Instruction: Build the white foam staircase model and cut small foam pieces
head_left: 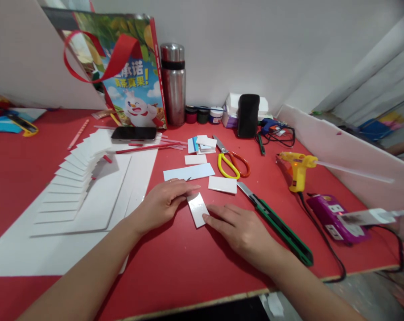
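Observation:
A small white foam-board piece lies tilted on the red table between my hands. My left hand rests at its upper left, fingers stretched out over the top edge and the thumb by the left side. My right hand lies to the right, fingers extended, with fingertips touching the piece's right edge. Just above lie another white piece and a long pale strip, which the left fingers partly cover. A green utility knife, blade out, lies right of my right hand.
Yellow-and-red scissors lie beyond the pieces. A yellow glue gun with its cord is at right, near a purple box. Fanned white boards form a curved stair at left. A steel flask and printed bag stand behind.

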{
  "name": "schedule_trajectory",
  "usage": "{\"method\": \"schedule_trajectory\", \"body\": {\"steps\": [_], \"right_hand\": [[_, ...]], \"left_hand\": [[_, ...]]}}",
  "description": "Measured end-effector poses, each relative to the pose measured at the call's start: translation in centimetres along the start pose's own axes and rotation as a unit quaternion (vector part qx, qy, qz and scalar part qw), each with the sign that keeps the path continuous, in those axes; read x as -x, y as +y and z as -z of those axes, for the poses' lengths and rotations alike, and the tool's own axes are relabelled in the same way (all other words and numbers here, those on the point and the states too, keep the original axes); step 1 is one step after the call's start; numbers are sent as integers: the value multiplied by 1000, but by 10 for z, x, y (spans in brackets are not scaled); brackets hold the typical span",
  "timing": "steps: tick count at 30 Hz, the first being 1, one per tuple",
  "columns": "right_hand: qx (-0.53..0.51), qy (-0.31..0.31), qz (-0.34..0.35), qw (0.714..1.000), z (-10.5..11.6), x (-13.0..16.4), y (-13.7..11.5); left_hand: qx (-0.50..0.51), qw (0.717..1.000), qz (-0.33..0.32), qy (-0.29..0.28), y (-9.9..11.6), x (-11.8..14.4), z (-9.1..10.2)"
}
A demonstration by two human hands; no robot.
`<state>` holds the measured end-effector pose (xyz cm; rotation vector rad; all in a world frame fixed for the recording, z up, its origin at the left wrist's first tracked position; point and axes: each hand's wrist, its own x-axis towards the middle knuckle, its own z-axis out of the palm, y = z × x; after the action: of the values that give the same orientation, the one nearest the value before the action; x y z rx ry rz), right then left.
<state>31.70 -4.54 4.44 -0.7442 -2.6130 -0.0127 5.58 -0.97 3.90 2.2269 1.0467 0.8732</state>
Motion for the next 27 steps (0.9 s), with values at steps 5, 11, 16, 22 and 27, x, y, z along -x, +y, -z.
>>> {"method": "schedule_trajectory", "body": {"steps": [5,11,16,22,27], "right_hand": [[-13,-6,2,1000,0,0,2],[-20,-14,-1,1000,-1,-1,3],[8,-23,-15,1000,2,-5,-2],[10,-33,-18,999,4,-8,-5],[19,-39,-15,999,3,-7,-7]], "left_hand": [[21,1000,3,10,1,-1,0],[21,1000,13,4,0,0,0],[-15,999,45,-25,13,0,4],[-84,993,19,-79,39,1,2],[-106,987,52,-105,50,2,-9]]}}
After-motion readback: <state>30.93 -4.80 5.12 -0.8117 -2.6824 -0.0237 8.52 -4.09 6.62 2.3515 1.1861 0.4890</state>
